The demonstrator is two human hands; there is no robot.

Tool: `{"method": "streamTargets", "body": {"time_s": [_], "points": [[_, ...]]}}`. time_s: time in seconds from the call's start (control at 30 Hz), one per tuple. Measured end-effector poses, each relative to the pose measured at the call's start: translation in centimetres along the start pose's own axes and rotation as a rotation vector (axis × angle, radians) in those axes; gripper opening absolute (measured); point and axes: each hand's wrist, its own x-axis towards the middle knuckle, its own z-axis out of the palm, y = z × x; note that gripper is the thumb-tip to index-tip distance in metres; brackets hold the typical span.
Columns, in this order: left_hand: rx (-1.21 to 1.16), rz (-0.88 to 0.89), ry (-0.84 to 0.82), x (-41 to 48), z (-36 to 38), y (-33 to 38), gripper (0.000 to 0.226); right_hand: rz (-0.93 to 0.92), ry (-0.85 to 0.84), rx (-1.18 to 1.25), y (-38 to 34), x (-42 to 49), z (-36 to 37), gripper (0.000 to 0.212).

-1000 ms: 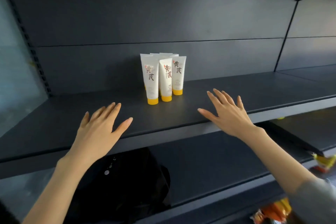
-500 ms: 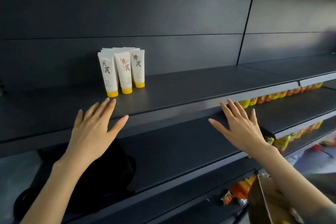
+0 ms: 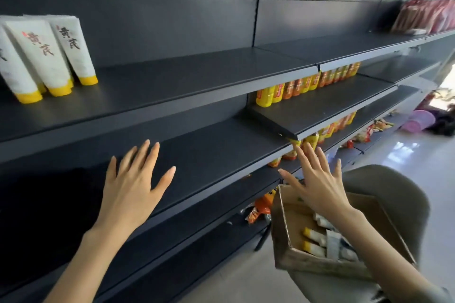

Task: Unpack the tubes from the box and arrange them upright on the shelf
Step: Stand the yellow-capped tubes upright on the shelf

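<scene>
Several white tubes with yellow caps (image 3: 46, 56) stand upright, caps down, at the left end of the dark shelf (image 3: 184, 81). A cardboard box (image 3: 317, 262) sits on a grey seat at lower right, and more tubes (image 3: 327, 241) lie loose inside it. My right hand (image 3: 317, 184) hovers over the box's far rim with fingers spread, holding nothing. In front of the lower shelf my left hand (image 3: 134, 187) is raised, fingers straight and empty.
Yellow and orange bottles (image 3: 307, 83) line the lower shelves to the right. Red packets (image 3: 426, 16) fill the upper shelf's far right end. Snack bags (image 3: 258, 209) lie on the bottom shelf beside the box. A grey chair (image 3: 394, 192) holds the box; a pink basin (image 3: 418, 120) sits on the floor.
The view has swung right and down, bringing the box and chair into sight. Both hands have dropped from the tube shelf, the right one now over the box.
</scene>
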Motion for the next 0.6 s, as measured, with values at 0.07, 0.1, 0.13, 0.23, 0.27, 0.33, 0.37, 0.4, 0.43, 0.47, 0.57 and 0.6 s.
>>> {"method": "streamTargets", "body": {"time_s": [0.07,0.1,0.13,0.23,0.27,0.33,0.37,0.4,0.43,0.47,0.57,0.6], "points": [[-0.017,0.024,-0.043,0.9,1.5,1.3,0.093,0.055,-0.047,0.0,1.6,-0.6,1.1,0.089],[-0.031,0.036,-0.061,1.5,2.2,1.8,0.091,0.083,-0.067,0.009,2.3,-0.8,1.7,0.09],[-0.043,0.05,-0.08,2.2,2.9,2.3,0.088,0.112,-0.081,0.021,3.0,-1.0,2.2,0.09],[-0.059,0.12,-0.135,4.6,5.2,3.6,0.083,0.192,-0.089,0.048,4.5,-1.3,3.8,0.088],[-0.059,0.15,-0.148,5.5,6.0,4.0,0.082,0.224,-0.09,0.057,4.9,-1.5,4.2,0.088],[-0.069,0.207,-0.167,7.6,7.6,4.9,0.081,0.294,-0.09,0.068,5.5,-1.7,5.2,0.088],[-0.086,0.232,-0.181,8.6,8.5,5.4,0.081,0.331,-0.097,0.066,5.7,-1.8,5.7,0.088],[-0.105,0.257,-0.203,9.6,9.6,6.1,0.081,0.371,-0.11,0.065,6.0,-2.0,6.2,0.088],[-0.12,0.284,-0.225,10.5,10.7,6.8,0.082,0.414,-0.122,0.069,6.4,-2.3,6.9,0.088],[-0.134,0.313,-0.249,11.3,11.8,7.7,0.082,0.46,-0.13,0.075,6.7,-2.7,7.5,0.088],[-0.177,0.42,-0.341,12.8,15.3,10.9,0.082,0.608,-0.186,0.096,7.6,-4.5,9.7,0.086],[-0.187,0.454,-0.37,13.0,16.5,11.9,0.082,0.654,-0.206,0.103,7.8,-5.1,10.5,0.086]]}}
